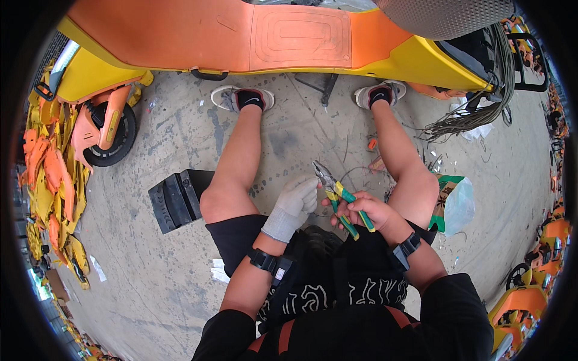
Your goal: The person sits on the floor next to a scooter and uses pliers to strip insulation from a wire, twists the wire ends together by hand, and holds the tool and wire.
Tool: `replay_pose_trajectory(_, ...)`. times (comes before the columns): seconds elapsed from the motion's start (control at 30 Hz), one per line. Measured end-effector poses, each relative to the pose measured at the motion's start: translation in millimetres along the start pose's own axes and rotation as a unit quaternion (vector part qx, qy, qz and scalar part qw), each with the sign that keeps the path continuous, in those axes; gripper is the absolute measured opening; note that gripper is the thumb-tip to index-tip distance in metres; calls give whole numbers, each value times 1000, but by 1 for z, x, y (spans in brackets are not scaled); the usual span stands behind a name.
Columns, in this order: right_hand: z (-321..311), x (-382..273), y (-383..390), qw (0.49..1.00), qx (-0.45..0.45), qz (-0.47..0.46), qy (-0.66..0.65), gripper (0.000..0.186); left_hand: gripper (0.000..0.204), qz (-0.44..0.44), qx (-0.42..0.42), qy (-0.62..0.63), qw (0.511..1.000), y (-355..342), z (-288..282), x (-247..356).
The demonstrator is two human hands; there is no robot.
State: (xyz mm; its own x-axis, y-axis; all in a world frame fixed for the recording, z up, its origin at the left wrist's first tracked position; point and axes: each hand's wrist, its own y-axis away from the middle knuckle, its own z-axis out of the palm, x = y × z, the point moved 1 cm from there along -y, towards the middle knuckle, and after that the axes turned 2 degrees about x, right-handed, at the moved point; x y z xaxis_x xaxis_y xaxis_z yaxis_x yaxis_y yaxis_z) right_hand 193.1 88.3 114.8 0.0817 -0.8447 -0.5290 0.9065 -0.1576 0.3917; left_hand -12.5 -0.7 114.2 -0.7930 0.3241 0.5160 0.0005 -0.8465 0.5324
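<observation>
Combination pliers [326, 175] with green and yellow handles are in my bare right hand [368, 209]. Their handles stand apart, and the metal jaws point up and to the left. My left hand [295, 201], in a pale grey work glove, has its fingers curled together just left of the jaws. Whatever those fingers may pinch is too small or hidden to make out. Both hands are above my lap, between my knees. Beyond my feet is an orange and yellow scooter body [299, 36].
A bundle of grey cables [475, 114] hangs from the scooter's right end. By my left knee sits a black box [176, 201]; by my right, a green and white bag [456, 204]. Yellow and orange panels [54, 180] are heaped at far left. Scraps litter the concrete floor [156, 265].
</observation>
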Motion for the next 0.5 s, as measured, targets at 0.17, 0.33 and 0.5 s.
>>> replay_pose_trajectory(0.17,1,1,-1,998,-38,-4,-53,28,16,0,-28,16,999,-3,-5,-2)
replay_pose_trajectory(0.33,-17,0,-1,993,39,14,114,26,16,14,-8,-84,996,-4,0,4)
replay_pose_trajectory(0.5,-3,-3,-4,967,123,9,222,27,16,46,51,-25,997,-6,-18,9)
